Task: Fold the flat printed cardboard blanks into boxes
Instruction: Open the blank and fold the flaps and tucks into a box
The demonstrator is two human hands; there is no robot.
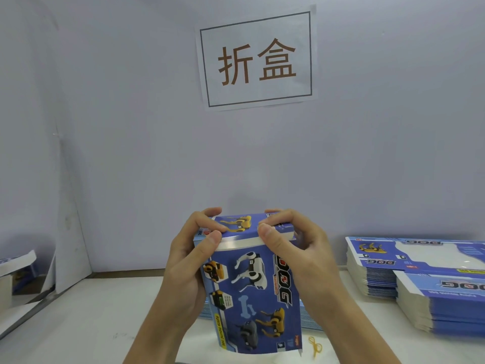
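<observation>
A blue printed box [252, 292] with robot-dog pictures and the word DOG stands upright above the white table, held between both hands. My left hand [189, 261] grips its left side, thumb and fingers curled over the top flap. My right hand [294, 248] grips the right side, thumb pressing the top flap's front edge and fingers curled over the flap. The flap lies almost flat on the box top. A low stack of flat blanks [312, 320] lies on the table behind the box, mostly hidden.
Two tall stacks of flat blue blanks [409, 282] sit at the right of the white table [86, 319]. A yellow rubber band [315, 346] lies near the box's lower right. A paper sign [256, 59] hangs on the wall. Another box [15, 261] shows at far left.
</observation>
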